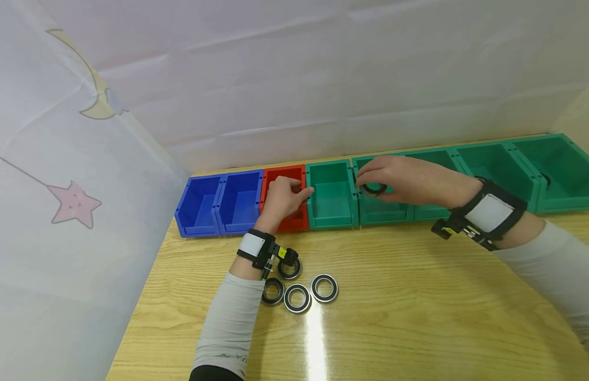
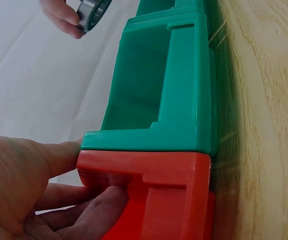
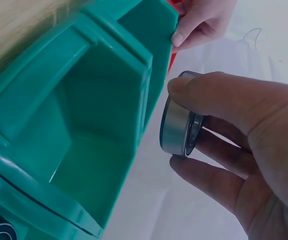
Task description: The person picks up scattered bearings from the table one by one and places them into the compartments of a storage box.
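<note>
My right hand [image 1: 406, 179] pinches a ball bearing [image 3: 176, 127] between thumb and fingertips, above the second green bin [image 1: 382, 212] from the left. The bearing is held on its steel outer ring, its bore partly visible. My left hand [image 1: 282, 198] is at the red bin [image 1: 293, 223], fingers curled inside it. Its thumb lies over the side wall shared with the first green bin [image 1: 330, 198], seeming to grip that edge. Whether those fingers also hold a small part is hidden. Several bearings [image 1: 296, 298] lie flat on the table below the left wrist.
Two blue bins [image 1: 199, 203] stand left of the red one. More green bins [image 1: 568, 174] continue to the right; a bearing [image 1: 545, 180] lies in the far right one. A pale cloth wall [image 1: 299, 79] rises behind the row. The wooden table [image 1: 394, 307] extends in front.
</note>
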